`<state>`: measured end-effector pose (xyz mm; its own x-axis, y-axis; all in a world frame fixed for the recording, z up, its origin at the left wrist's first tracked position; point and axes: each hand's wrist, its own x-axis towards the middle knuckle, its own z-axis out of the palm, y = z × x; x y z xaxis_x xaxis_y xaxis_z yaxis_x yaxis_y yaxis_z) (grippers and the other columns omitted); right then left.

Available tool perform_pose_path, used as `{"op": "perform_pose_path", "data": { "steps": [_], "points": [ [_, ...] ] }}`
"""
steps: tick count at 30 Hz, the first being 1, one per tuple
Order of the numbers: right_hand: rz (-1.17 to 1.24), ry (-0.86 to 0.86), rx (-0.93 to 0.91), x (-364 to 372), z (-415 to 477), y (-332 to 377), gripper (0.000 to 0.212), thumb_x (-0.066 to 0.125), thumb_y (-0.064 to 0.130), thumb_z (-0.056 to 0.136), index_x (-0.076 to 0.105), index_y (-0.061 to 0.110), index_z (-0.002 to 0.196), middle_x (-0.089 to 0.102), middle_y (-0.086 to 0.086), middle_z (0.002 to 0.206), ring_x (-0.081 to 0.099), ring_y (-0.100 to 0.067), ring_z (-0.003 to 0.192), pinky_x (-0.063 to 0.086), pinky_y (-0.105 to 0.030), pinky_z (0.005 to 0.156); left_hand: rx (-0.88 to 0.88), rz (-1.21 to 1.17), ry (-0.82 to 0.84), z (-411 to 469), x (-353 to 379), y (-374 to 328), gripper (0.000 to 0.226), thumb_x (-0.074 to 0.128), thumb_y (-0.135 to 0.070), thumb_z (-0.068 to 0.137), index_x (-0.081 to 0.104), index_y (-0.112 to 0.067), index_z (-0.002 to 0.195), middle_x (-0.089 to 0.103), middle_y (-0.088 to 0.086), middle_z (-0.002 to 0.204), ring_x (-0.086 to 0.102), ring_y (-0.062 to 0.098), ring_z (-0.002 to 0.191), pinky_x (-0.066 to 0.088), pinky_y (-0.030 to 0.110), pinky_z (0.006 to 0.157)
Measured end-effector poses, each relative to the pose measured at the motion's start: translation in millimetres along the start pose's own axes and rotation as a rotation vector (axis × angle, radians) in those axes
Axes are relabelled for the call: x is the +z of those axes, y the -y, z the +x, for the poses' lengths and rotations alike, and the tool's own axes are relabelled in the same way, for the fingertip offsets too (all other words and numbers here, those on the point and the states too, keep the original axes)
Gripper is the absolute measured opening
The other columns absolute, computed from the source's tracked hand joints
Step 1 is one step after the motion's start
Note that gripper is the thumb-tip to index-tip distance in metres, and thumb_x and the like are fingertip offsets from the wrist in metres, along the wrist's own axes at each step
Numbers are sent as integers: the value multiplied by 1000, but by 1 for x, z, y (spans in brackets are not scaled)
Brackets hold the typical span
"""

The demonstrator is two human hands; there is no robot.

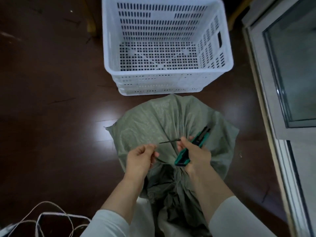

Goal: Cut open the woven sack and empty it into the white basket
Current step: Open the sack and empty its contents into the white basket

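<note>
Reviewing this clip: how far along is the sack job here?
Done: nothing visible; the white basket is empty. In hand: the right hand grips a teal cutter beside a thin black tie at the bunched neck of the woven sack; the left hand seems to pinch a fold there. Left: cutting it open and emptying it.

Sack (164,120) on floor (51,100), basket (169,75) just behind it.

one white basket (109,48) is standing on the floor (51,100), with stacked rims under it hinting at more nested below. one woven sack (153,120) is lying there. two hands are showing, the left hand (140,159) and the right hand (196,154), along with one utility knife (183,156) and one thin black strip (169,141). several white cords (51,214) are looping together, too tangled for counting.
</note>
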<state>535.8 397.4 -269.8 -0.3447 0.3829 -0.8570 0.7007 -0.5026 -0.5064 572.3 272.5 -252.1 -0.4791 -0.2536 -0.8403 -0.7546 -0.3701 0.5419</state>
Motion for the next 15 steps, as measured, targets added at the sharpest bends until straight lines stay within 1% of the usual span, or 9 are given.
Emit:
{"op": "perform_pose_path", "data": {
  "steps": [2, 3, 5, 7, 9, 10, 12, 13, 15],
  "points": [
    [35, -81, -2, -23, 14, 9, 18, 66, -4, 82, 54, 7, 88, 61, -10, 78, 61, -16, 63, 54, -22, 52, -27, 51, 20, -1, 15, 4, 24, 53, -7, 92, 62, -7, 69, 58, -4, 41, 42, -1, 29, 33, 11, 35],
    [55, -116, -1, -36, 21, 14, 18, 65, -5, 82, 54, 7, 89, 60, -11, 80, 60, -17, 64, 53, -24, 56, -38, 85, 36, -2, 24, 8, 23, 52, -7, 92, 62, -7, 71, 58, -2, 46, 42, -1, 29, 33, 11, 35],
    [84, -196, -2, -65, 38, 24, 19, 64, -6, 83, 54, 6, 93, 59, -12, 84, 60, -19, 67, 53, -30, 67, -60, 154, 67, -3, 44, 18, 21, 51, -7, 93, 61, -8, 75, 56, 4, 57, 42, -1, 29, 33, 11, 34],
    [107, -277, 4, -95, 56, 35, 18, 61, -7, 85, 54, 6, 95, 59, -13, 89, 62, -24, 76, 53, -34, 78, -69, 212, 83, -1, 65, 33, 21, 52, -7, 93, 61, -9, 75, 56, 6, 60, 43, -1, 30, 34, 12, 34],
    [125, -361, 10, -128, 77, 47, 23, 59, -8, 85, 56, 4, 104, 59, -16, 99, 63, -28, 88, 52, -33, 79, -73, 280, 89, 2, 87, 51, 18, 52, -8, 93, 62, -10, 77, 56, 5, 62, 45, 1, 34, 37, 12, 37],
    [130, -402, 8, -146, 89, 52, 26, 59, -8, 85, 56, 4, 107, 59, -16, 100, 63, -28, 87, 52, -33, 76, -69, 310, 82, 3, 98, 60, 15, 53, -8, 92, 63, -9, 81, 56, 5, 63, 48, 2, 39, 40, 13, 41],
    [120, -484, -8, -182, 113, 63, 29, 61, -7, 84, 56, 4, 110, 61, -13, 97, 62, -25, 81, 54, -33, 72, -68, 367, 44, 8, 116, 81, 5, 58, -7, 88, 63, -6, 90, 56, 7, 67, 58, 16, 61, 49, 21, 62],
    [105, -523, -21, -199, 125, 67, 30, 61, -5, 84, 57, 3, 112, 62, -13, 99, 60, -25, 81, 53, -34, 75, -75, 415, 24, 14, 122, 93, 12, 64, -10, 83, 63, -4, 93, 60, 11, 73, 62, 24, 75, 51, 28, 75],
    [82, -590, -38, -231, 148, 74, 32, 62, -2, 84, 58, 4, 115, 61, -12, 102, 58, -24, 84, 51, -34, 81, -107, 545, -42, 24, 135, 116, 45, 75, -26, 69, 61, -2, 104, 66, 19, 99, 63, 35, 99, 50, 46, 94]
  ]
}}
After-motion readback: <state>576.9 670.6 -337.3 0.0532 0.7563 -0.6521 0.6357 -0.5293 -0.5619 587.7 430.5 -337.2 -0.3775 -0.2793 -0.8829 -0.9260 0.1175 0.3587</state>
